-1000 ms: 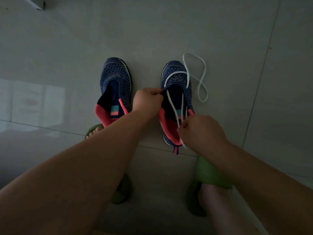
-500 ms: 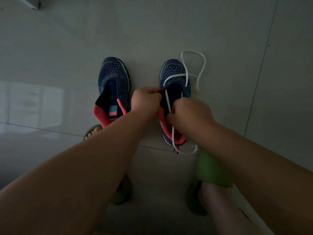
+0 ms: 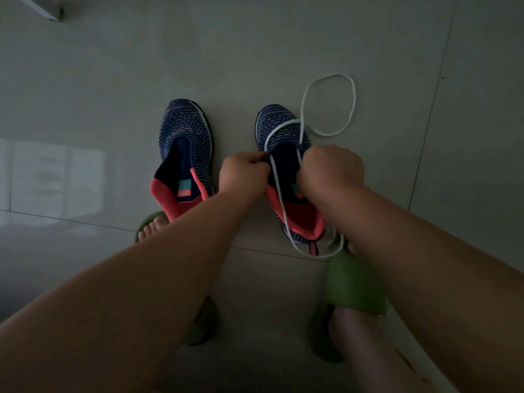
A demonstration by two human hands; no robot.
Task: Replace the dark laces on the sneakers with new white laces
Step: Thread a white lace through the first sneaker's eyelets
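Two blue knit sneakers with coral heel linings stand side by side on the floor. The left sneaker [image 3: 185, 143] has no lace. A white lace [image 3: 351, 109] crosses the vamp of the right sneaker [image 3: 279, 129], loops on the floor beyond its toe, and trails over the heel. My left hand [image 3: 245, 173] pinches the left edge of that sneaker's opening. My right hand [image 3: 331, 170] is curled at the opening's right edge with the lace running under its fingers. No dark lace is in view.
The shoes stand on a glossy grey tiled floor [image 3: 85, 95] in dim light. My feet in green slides [image 3: 354, 287] are planted just behind the sneakers. A pale object's corner [image 3: 51, 9] shows at the top left.
My right hand has moved from behind the right sneaker's heel up to the right side of its opening. The lace's floor loop has widened, and slack now trails behind the heel.
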